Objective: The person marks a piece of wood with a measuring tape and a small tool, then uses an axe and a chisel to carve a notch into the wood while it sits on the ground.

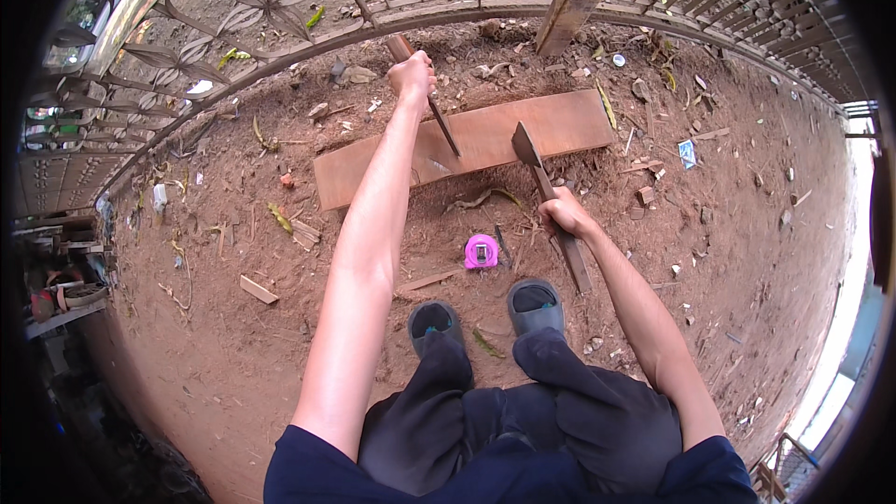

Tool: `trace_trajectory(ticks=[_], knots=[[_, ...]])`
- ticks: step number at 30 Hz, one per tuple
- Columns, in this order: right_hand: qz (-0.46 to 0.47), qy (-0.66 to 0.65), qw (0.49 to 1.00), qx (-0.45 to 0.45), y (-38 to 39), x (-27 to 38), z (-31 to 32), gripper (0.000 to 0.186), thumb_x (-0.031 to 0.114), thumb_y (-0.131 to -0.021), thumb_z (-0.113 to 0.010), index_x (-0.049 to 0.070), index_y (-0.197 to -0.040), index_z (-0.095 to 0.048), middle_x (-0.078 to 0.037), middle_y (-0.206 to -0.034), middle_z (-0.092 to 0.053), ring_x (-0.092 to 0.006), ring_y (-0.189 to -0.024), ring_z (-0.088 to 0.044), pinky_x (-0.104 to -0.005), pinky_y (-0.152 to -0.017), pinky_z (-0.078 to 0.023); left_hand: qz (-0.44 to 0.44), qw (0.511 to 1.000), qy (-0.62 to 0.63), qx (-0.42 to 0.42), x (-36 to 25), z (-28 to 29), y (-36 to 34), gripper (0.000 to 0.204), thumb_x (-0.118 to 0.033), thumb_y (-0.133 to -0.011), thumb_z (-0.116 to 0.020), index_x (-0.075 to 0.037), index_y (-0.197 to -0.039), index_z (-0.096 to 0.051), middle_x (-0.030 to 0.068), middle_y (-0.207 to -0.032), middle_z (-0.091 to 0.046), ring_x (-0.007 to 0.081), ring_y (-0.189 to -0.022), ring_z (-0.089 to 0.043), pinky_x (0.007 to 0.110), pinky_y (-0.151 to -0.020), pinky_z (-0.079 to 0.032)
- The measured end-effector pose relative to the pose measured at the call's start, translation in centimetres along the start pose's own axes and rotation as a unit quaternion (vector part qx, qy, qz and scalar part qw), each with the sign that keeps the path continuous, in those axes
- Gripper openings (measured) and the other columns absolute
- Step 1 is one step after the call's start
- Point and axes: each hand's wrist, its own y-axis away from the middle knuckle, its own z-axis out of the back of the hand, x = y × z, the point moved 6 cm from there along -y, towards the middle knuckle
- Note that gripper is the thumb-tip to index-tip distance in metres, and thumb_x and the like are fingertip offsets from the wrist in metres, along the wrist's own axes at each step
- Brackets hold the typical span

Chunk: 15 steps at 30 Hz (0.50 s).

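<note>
Left hand (412, 75) fist-grips chisel (442, 124), tip angled onto wooden plank (485, 138) (12 o'clock); right hand (563, 216) clenches hatchet (539, 177), poised as striker.

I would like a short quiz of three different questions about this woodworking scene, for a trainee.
1. True or false: the left hand holds a chisel whose tip rests on the plank.
2. Which tool is in the grip of the right hand? A) saw B) hammer C) brush
3. Fill in: the pink tape measure lies on the ground between the plank and the person's ____.

Key
1. True.
2. B; its head hangs just above the plank.
3. Sandals.
</note>
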Motion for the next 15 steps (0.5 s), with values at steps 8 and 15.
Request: trace_trajectory(ticks=[8, 15], knots=[[0.011, 0.002, 1.000, 0.000, 0.0, 0.1, 0.0, 0.011, 0.008, -0.075, -0.057, 0.004, -0.067, -0.052, -0.005, -0.058, -0.053, -0.0163, -0.047, -0.052, -0.0337, -0.044, -0.043, 0.079, 0.969, 0.079, 0.218, 1.3, -1.2, -0.9, 0.033, -0.013, -0.086, -0.056, -0.020, -0.062, -0.034, -0.0091, -0.052, -0.031, 0.0034, -0.038, -0.026, 0.023, -0.036, -0.018], [0.004, -0.003, 1.000, 0.000, 0.1, 0.5, -0.2, 0.011, 0.007, -0.076, -0.056, 0.004, -0.067, -0.050, -0.005, -0.058, -0.052, -0.0165, -0.047, -0.053, -0.0337, -0.044, -0.044, 0.139, 0.958, 0.111, 0.226, 2.9, 0.1, -3.6, 0.037, -0.013, -0.084, -0.053, -0.023, -0.060, -0.028, -0.0104, -0.050, -0.027, 0.0044, -0.038, -0.022, 0.025, -0.036, -0.016]])
